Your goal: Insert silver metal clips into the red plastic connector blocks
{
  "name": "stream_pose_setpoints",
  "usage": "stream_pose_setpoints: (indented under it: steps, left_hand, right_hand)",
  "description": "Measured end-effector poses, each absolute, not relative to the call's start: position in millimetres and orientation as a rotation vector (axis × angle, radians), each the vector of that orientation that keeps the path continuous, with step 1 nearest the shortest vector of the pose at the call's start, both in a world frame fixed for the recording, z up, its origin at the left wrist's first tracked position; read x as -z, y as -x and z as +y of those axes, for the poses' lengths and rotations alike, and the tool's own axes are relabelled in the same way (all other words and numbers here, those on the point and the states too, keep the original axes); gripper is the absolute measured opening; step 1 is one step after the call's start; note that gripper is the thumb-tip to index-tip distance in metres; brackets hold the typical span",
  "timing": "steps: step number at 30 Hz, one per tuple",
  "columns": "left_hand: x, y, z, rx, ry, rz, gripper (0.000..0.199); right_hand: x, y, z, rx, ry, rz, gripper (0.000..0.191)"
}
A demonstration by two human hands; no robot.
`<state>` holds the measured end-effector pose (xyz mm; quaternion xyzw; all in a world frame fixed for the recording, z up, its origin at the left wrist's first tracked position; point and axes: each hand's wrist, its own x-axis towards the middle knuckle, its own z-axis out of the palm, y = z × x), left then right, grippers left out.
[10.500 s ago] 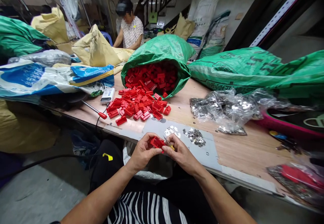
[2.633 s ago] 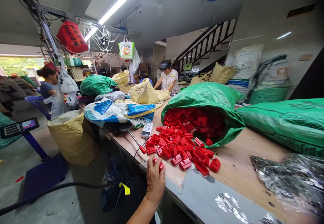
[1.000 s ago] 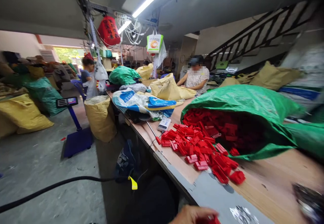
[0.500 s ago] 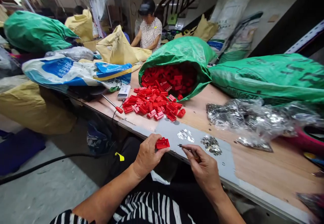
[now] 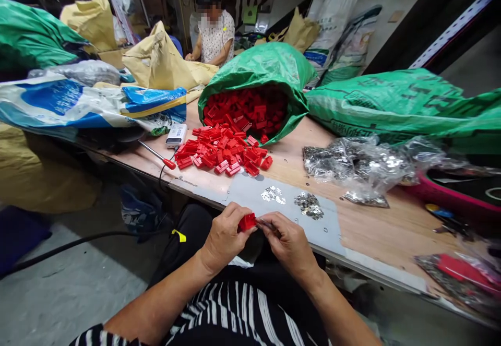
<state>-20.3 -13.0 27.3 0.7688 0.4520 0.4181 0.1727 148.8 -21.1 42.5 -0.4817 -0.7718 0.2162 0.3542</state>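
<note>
My left hand (image 5: 226, 239) pinches a small red plastic housing (image 5: 247, 223) between thumb and fingers, just off the table's front edge. My right hand (image 5: 287, 241) is closed round a slim hand tool (image 5: 264, 223), whose tip meets the right end of the housing. Most of the tool is hidden by my fingers, so its exact kind does not show. Beyond my hands, on a grey mat (image 5: 252, 200), lie a pile of shiny flat metal pieces (image 5: 273, 194) and a darker pile of small metal parts (image 5: 309, 205).
Red housings (image 5: 223, 150) spill from a green sack (image 5: 266, 64). Left of them lie a screwdriver (image 5: 158, 155) and a white device (image 5: 176, 135). Clear bags of metal parts (image 5: 352, 166) and another green sack (image 5: 391, 103) lie right. A co-worker (image 5: 215, 33) sits across the table.
My right hand has moved left, bringing the tool's tip from apart to the red housing. The housing has turned in my left hand. The whole view has shifted somewhat to the right.
</note>
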Motion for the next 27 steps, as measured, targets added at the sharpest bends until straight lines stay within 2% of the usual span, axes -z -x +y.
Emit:
stream_pose_setpoints:
  steps: [7, 14, 18, 27]
  left_hand:
    - [-27, 16, -19, -1.194, -2.184, 1.241, 0.023]
    - [-24, 16, -24, -1.288, -2.070, 1.248, 0.024]
    - [-26, 14, -25, -1.267, -2.073, 1.229, 0.024]
    - [-29, 8, -31, -1.248, -2.159, 1.159, 0.023]
  right_hand:
    - [-43, -147, -25, -0.654, 1.248, -1.986, 0.016]
    - [-44, -166, -23, -1.101, 1.246, -1.746, 0.024]
    - [-42, -170, -22, -1.146, 1.298, -1.580, 0.021]
    - [-35, -168, -22, -1.308, 1.239, -1.585, 0.024]
